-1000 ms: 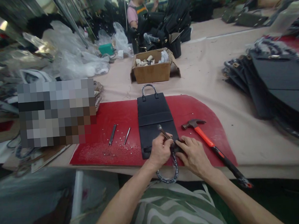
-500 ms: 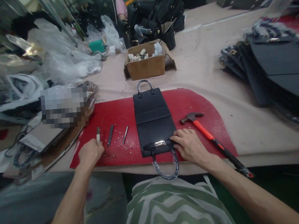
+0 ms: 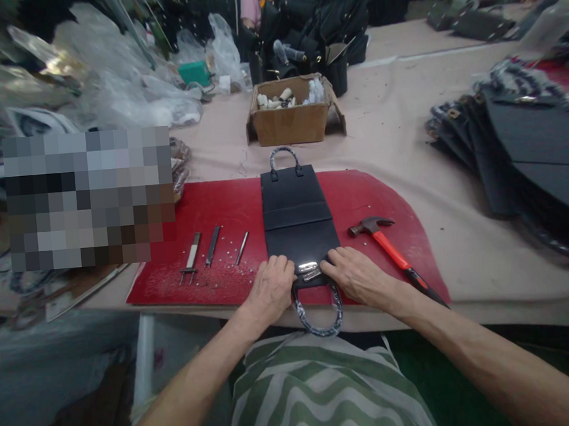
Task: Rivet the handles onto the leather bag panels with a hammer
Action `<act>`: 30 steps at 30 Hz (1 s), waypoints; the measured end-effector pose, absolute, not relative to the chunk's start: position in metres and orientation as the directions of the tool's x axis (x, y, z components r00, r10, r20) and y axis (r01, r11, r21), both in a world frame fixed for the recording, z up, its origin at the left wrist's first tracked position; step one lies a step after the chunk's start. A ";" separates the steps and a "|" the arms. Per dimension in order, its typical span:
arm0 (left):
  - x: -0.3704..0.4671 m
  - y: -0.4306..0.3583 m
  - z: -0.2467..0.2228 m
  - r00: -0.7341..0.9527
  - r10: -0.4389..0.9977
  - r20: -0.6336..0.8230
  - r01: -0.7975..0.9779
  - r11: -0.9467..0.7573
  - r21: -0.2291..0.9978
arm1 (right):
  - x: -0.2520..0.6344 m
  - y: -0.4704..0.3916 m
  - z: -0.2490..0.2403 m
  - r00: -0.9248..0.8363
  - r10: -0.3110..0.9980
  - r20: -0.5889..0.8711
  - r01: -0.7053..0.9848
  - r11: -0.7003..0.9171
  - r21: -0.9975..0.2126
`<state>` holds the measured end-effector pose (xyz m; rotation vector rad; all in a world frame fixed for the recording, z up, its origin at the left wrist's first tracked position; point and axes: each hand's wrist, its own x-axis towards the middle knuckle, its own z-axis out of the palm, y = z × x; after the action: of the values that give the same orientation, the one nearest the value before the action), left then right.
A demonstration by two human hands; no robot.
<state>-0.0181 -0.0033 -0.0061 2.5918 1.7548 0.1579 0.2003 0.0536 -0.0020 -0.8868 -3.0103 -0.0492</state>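
A flat black handbag panel (image 3: 297, 195) lies lengthwise on a red mat, a plastic-wrapped handle at each end. Near its close end, two silver metal pieces (image 3: 309, 270) sit side by side. My left hand (image 3: 272, 287) has closed fingers at the left end of the black strap there, and my right hand (image 3: 356, 274) pinches the right end. What lies under the fingertips is partly hidden. The near wrapped handle (image 3: 322, 331) hangs toward my body. Left of the panel lie a pronged punch (image 3: 192, 254), a dark metal bar tool (image 3: 212, 246) and a thin metal rod (image 3: 242, 248).
A claw hammer (image 3: 388, 247) with an orange-black handle rests right of the panel. Small bits are scattered over the red mat (image 3: 224, 201). Beyond stands a cardboard box (image 3: 290, 126). Stacked bag panels (image 3: 539, 140) lie right. Plastic bags (image 3: 121, 88) crowd the left; another person sits behind.
My left hand has put the pronged punch down on the mat and moved right to the panel's near end. My right hand stays at the panel's right side. The view has shifted slightly.
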 end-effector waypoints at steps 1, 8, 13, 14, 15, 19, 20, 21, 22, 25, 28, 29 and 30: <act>-0.018 -0.003 -0.007 0.395 0.916 0.073 0.917 -0.398 0.021 | 0.200 0.052 -0.003 -0.836 0.549 0.016 0.549 0.835 0.028; -0.065 0.004 -0.017 0.660 0.742 0.118 0.733 -0.671 0.115 | 0.210 0.057 -0.014 -0.826 0.553 0.108 0.541 0.832 -0.120; -0.079 0.005 -0.026 0.730 0.664 0.164 0.654 -0.748 0.117 | 0.216 0.056 -0.015 -0.858 0.498 0.126 0.483 0.866 -0.128; -0.078 0.003 -0.027 0.736 0.657 0.165 0.650 -0.753 0.100 | 0.217 0.054 -0.016 -0.858 0.495 0.137 0.479 0.868 -0.132; -0.076 0.001 -0.027 0.736 0.656 0.165 0.652 -0.753 0.086 | 0.217 0.052 -0.017 -0.849 0.504 0.160 0.485 0.862 -0.146; -0.067 -0.013 -0.028 0.659 0.729 0.185 0.721 -0.682 0.122 | 0.217 0.040 -0.025 -0.676 0.653 0.342 0.540 0.754 -0.374; -0.065 -0.016 -0.029 0.618 0.759 0.205 0.742 -0.650 0.165 | 0.217 0.038 -0.026 -0.628 0.686 0.366 0.530 0.722 -0.444; -0.064 -0.019 -0.029 0.563 0.792 0.235 0.762 -0.608 0.222 | 0.217 0.036 -0.027 -0.597 0.709 0.376 0.515 0.697 -0.499; -0.064 -0.021 -0.030 0.491 0.827 0.274 0.780 -0.558 0.285 | 0.217 0.035 -0.027 -0.581 0.722 0.376 0.503 0.682 -0.532; -0.074 -0.014 -0.027 0.200 0.915 0.352 0.837 -0.346 0.424 | 0.217 0.035 -0.029 -0.559 0.734 0.386 0.508 0.671 -0.540; -0.102 0.007 -0.016 -0.103 0.950 0.293 0.899 -0.038 0.436 | 0.216 0.038 -0.031 -0.553 0.726 0.409 0.521 0.685 -0.509; -0.114 0.016 -0.010 -0.193 0.949 0.248 0.904 0.074 0.420 | 0.216 0.039 -0.032 -0.554 0.721 0.415 0.521 0.690 -0.503; -0.126 0.025 -0.004 -0.277 0.940 0.201 0.902 0.182 0.392 | 0.215 0.040 -0.033 -0.554 0.717 0.423 0.519 0.694 -0.499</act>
<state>-0.1263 0.0249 -0.0042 1.8344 2.3476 0.6796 0.2152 0.0399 -0.0327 -0.9418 -2.2896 0.4239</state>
